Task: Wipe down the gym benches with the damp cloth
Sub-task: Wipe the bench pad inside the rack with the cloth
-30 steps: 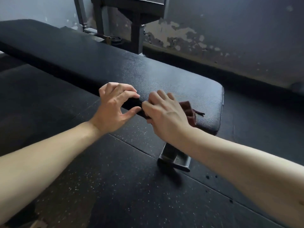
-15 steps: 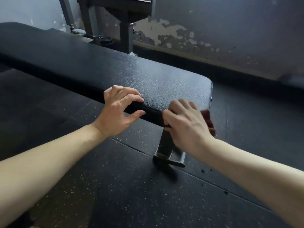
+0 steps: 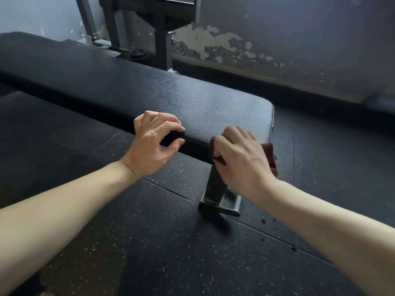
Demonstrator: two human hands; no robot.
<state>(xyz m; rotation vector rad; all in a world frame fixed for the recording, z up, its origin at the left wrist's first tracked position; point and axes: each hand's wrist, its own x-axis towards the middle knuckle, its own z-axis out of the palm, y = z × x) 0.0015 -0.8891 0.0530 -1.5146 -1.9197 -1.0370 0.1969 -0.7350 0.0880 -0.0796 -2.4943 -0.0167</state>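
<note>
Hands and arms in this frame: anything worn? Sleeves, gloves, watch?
Nothing worn shows: left hand and right hand are ungloved, no rings, watch or bands; left forearm and right forearm are bare to the frame edge, no sleeves in view.

right hand: slid away from the left hand toward the end of the bench; a gap now separates the two.
cloth: carried off the pad's top onto its near side edge, above the bench leg; a fold now shows left of the fingers.
</note>
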